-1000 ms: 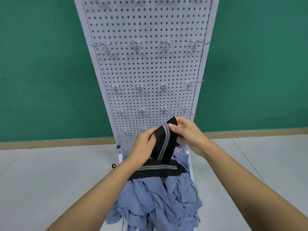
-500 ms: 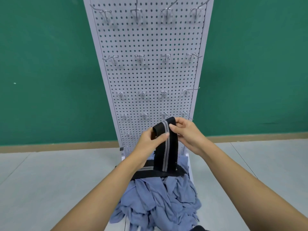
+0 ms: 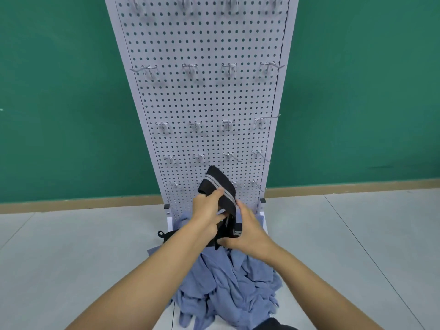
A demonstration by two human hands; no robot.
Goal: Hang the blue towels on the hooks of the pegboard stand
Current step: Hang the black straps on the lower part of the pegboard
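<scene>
Your left hand (image 3: 209, 208), just left of centre, has its fingers curled round the folded upper part of a black strap (image 3: 217, 184) with grey stripes. It holds the strap up in front of the bottom rows of the pegboard stand (image 3: 202, 103). Below the strap, at lower centre, the blue towels (image 3: 228, 282) lie in a crumpled heap at the foot of the stand, and none is on a hook. Your right hand (image 3: 250, 232), close beside the left, grips the strap's lower run just above the heap.

Both hands are therefore clamped on the strap, not on a towel. I judge you are at the opening step, getting the strap clear of the bundle. The next move calls for putting the strap aside and lifting one towel out of the heap. You would then carry it up to a bare hook (image 3: 269, 117), such as the long one near the board's right edge.
</scene>
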